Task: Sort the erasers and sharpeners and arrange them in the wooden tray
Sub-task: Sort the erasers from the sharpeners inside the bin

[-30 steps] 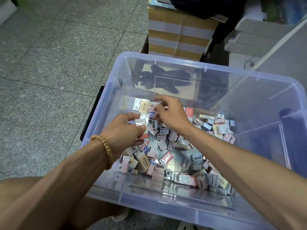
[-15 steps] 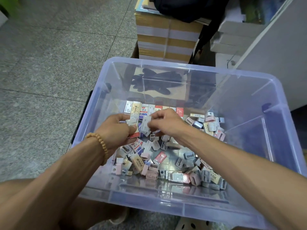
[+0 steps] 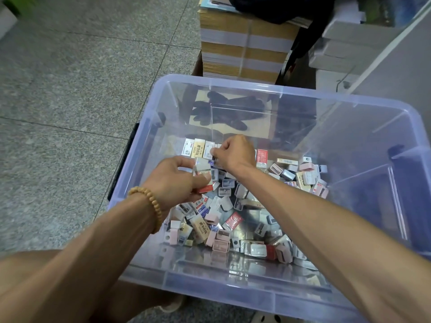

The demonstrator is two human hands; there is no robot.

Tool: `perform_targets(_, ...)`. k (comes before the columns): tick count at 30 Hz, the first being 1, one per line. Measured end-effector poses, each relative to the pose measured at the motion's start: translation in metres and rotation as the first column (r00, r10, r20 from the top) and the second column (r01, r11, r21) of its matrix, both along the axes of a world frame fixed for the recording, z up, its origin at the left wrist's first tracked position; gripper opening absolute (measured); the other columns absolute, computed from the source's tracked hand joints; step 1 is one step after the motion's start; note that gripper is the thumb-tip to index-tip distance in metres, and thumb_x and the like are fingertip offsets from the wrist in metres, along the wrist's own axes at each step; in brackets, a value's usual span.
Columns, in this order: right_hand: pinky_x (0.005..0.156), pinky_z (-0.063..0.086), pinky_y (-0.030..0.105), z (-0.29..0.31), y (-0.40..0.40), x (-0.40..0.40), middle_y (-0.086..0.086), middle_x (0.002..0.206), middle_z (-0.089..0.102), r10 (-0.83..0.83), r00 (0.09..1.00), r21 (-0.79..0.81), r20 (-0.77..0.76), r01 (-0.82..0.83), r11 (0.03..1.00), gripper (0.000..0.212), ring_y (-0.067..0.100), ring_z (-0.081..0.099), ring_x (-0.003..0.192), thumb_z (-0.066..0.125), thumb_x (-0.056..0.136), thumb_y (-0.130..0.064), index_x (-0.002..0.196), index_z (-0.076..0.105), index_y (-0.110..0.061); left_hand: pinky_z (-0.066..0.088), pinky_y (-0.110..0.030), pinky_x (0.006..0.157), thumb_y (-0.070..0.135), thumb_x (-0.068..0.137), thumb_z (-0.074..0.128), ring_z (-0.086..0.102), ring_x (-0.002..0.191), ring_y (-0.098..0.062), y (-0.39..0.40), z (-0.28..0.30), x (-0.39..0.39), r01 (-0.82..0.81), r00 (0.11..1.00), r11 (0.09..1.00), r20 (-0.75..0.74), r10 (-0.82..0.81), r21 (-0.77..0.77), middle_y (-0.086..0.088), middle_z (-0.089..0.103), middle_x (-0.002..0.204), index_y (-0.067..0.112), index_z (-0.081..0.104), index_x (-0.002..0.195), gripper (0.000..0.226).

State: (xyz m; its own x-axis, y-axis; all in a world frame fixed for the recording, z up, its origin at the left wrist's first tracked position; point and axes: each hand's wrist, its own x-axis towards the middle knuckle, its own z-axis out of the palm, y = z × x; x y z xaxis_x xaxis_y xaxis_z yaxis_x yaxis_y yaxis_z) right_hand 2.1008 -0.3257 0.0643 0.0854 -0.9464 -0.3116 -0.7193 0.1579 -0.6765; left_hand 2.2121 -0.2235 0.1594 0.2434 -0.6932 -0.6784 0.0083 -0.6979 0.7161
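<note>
A clear plastic bin (image 3: 256, 88) holds a loose pile of erasers and sharpeners (image 3: 233, 220). Along the bin's far left stands a neat row of erasers (image 3: 197, 148). My left hand (image 3: 177, 180), with a bead bracelet at the wrist, grips a small stack of erasers (image 3: 202, 167), white on top and red below. My right hand (image 3: 235, 152) pinches one eraser at the right end of the row; its fingers hide most of that eraser. No wooden tray shows in the head view.
The bin sits on a grey speckled tile floor (image 3: 70, 89). Behind it stands a stack of bundled brown-and-white books (image 3: 245, 43) with a dark bag on top. Grey boxes (image 3: 345, 43) and a white panel are at the back right.
My right hand took an eraser from beside my left hand and moved it back to the row's end. My left hand keeps its stack. The camera dipped slightly.
</note>
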Motion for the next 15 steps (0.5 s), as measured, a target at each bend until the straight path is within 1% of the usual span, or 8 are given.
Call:
perform_targets(1, 0.062, 0.05, 0.029, 0.004, 0.001, -0.002, 0.003, 0.058, 0.061, 0.006, 1.0, 0.016, 0.026, -0.006, 1.0, 0.032, 0.016, 0.057, 0.057, 0.074, 0.086, -0.02, 0.059, 0.064, -0.008, 0.058, -0.034, 0.07, 0.007, 0.081, 0.075, 0.073, 0.082, -0.025, 0.0, 0.0, 0.0, 0.021, 1.0, 1.0, 0.021, -0.021, 0.0, -0.014, 0.072, 0.093, 0.009, 0.057, 0.107, 0.031)
perform_targets(3, 0.058, 0.049, 0.029, 0.02, 0.008, -0.008, 0.005, 0.061, 0.065, -0.022, 0.974, 0.127, 0.227, -0.007, 0.992, 0.032, 0.014, 0.057, 0.053, 0.065, 0.094, -0.025, 0.072, 0.068, -0.003, 0.057, -0.033, 0.068, 0.012, 0.078, 0.079, 0.073, 0.082, -0.027, 0.0, -0.001, 0.0, 0.046, 0.998, 0.999, 0.053, -0.046, 0.001, -0.013, 0.073, 0.089, 0.011, 0.058, 0.104, 0.034)
perform_targets(5, 0.05, 0.044, 0.027, 0.041, 0.019, -0.018, 0.003, 0.06, 0.065, -0.073, 0.888, 0.311, 0.455, -0.082, 0.947, 0.038, 0.015, 0.057, 0.049, 0.056, 0.1, -0.032, 0.078, 0.069, -0.004, 0.058, -0.033, 0.068, 0.014, 0.075, 0.081, 0.073, 0.083, -0.03, 0.0, 0.001, -0.001, 0.05, 0.997, 0.999, 0.065, -0.05, -0.003, -0.013, 0.074, 0.085, 0.01, 0.057, 0.102, 0.036)
perform_targets(7, 0.045, 0.041, 0.025, 0.058, 0.03, -0.032, 0.005, 0.061, 0.065, -0.078, 0.821, 0.427, 0.565, -0.21, 0.88, 0.035, 0.016, 0.057, 0.049, 0.057, 0.1, -0.033, 0.077, 0.066, -0.008, 0.058, -0.033, 0.068, 0.013, 0.074, 0.082, 0.073, 0.076, -0.028, -0.001, 0.003, -0.003, 0.04, 0.998, 0.999, 0.057, -0.04, -0.006, -0.012, 0.074, 0.081, 0.01, 0.056, 0.099, 0.036)
perform_targets(9, 0.043, 0.042, 0.022, 0.064, 0.038, -0.042, 0.009, 0.067, 0.064, -0.067, 0.774, 0.468, 0.63, -0.31, 0.827, 0.022, 0.014, 0.056, 0.05, 0.063, 0.096, -0.02, 0.078, 0.067, -0.008, 0.058, -0.031, 0.063, 0.011, 0.072, 0.082, 0.072, 0.066, -0.022, -0.001, 0.007, -0.006, 0.026, 0.999, 1.0, 0.039, -0.026, -0.003, -0.012, 0.072, 0.079, 0.011, 0.054, 0.096, 0.037)
perform_targets(11, 0.044, 0.046, 0.019, 0.063, 0.039, -0.046, 0.011, 0.07, 0.064, -0.071, 0.745, 0.484, 0.663, -0.354, 0.8, 0.014, 0.012, 0.057, 0.051, 0.066, 0.093, -0.009, 0.079, 0.068, -0.006, 0.059, -0.031, 0.062, 0.01, 0.072, 0.082, 0.071, 0.062, -0.02, 0.0, 0.009, -0.008, 0.024, 0.999, 1.0, 0.036, -0.025, 0.006, -0.014, 0.071, 0.079, 0.01, 0.053, 0.095, 0.037)
perform_targets(13, 0.047, 0.048, 0.018, 0.061, 0.036, -0.048, 0.01, 0.067, 0.064, -0.099, 0.736, 0.499, 0.67, -0.347, 0.794, 0.013, 0.01, 0.058, 0.051, 0.065, 0.093, -0.006, 0.08, 0.068, -0.005, 0.06, -0.032, 0.064, 0.009, 0.076, 0.079, 0.07, 0.06, -0.018, 0.0, 0.008, -0.009, 0.02, 0.999, 1.0, 0.033, -0.02, 0.003, -0.013, 0.071, 0.075, 0.008, 0.056, 0.096, 0.03)
perform_targets(15, 0.048, 0.05, 0.018, 0.055, 0.03, -0.049, 0.011, 0.069, 0.065, -0.156, 0.749, 0.508, 0.644, -0.266, 0.819, 0.013, 0.011, 0.058, 0.052, 0.063, 0.095, -0.009, 0.084, 0.068, -0.003, 0.061, -0.03, 0.063, 0.006, 0.084, 0.072, 0.068, 0.059, -0.017, -0.002, 0.006, -0.008, 0.011, 0.999, 1.0, 0.047, -0.01, -0.004, -0.014, 0.07, 0.072, 0.004, 0.058, 0.098, 0.02)
